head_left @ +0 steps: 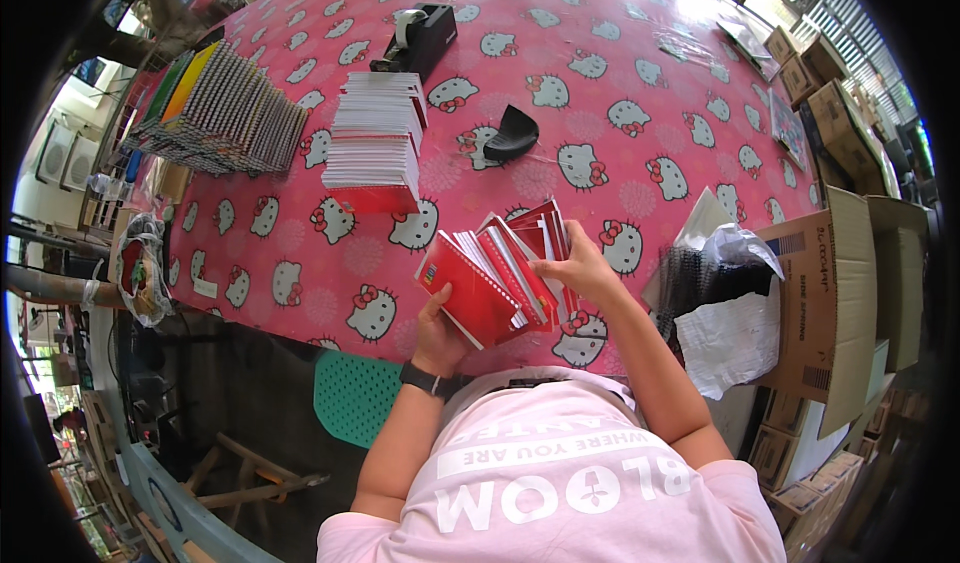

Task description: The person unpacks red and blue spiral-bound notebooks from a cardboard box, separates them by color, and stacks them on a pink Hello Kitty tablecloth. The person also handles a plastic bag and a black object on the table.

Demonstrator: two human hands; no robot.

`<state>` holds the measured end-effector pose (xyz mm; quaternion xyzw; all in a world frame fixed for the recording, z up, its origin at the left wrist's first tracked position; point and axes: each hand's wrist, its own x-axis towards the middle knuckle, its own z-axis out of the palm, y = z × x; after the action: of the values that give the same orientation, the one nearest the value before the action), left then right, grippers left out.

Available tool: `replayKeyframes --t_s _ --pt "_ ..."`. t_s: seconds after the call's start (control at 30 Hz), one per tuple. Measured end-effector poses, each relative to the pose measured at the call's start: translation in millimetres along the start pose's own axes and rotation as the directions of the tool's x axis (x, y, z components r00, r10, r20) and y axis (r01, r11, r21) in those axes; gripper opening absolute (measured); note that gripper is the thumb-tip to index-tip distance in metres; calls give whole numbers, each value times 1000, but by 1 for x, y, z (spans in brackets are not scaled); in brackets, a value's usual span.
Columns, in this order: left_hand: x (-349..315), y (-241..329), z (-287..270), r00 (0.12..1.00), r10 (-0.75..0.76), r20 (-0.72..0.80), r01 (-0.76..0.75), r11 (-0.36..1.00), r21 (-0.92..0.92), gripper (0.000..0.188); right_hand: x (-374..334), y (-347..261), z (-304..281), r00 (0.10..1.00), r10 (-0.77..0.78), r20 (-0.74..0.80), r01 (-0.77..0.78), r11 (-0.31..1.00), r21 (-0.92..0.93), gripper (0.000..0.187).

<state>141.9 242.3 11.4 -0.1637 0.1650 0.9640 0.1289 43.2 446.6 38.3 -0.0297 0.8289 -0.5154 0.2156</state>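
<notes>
Near the table's front edge, my left hand [440,331] is closed around the lower left side of a bundle of small red spiral notebooks [470,298]. My right hand [580,268] grips the same bundle at its right side, fingers behind it and thumb on the page edges. The notebooks fan apart, showing white pages between red covers. Just beyond my left hand lies a long row of similar notebooks [372,143], white page edges up, with a red cover at the near end. A black curved piece [512,135] rests on the table ahead of my hands.
A tall block of spiral notebooks [225,113] stands at the left, beside a black tape dispenser [422,41] farther back. Right of me are an open cardboard box [815,303] and crumpled packing material [730,338]. A green perforated seat [355,398] sits below the pink patterned tablecloth [300,333].
</notes>
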Motion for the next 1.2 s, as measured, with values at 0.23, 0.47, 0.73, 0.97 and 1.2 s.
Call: replayKeyframes --t_s 0.23,0.47,0.73,0.97,1.2 --pt "3 -4 6 1000 9 10 -10 995 102 54 -4 -5 5 997 -23 70 10 984 178 79" --pt "0 1 -6 998 -19 -52 23 997 78 51 -5 -5 5 999 22 47 -27 994 101 74" --pt "-1 17 -6 993 90 -74 -86 995 50 46 2 -4 -1 993 100 -64 -70 928 366 73" --pt "-8 45 -23 981 143 -134 -90 937 337 46 12 3 -10 998 39 -38 1 689 725 80" --pt "-4 59 6 881 456 -126 165 -48 985 73 7 -3 -19 999 25 23 -33 579 815 57"
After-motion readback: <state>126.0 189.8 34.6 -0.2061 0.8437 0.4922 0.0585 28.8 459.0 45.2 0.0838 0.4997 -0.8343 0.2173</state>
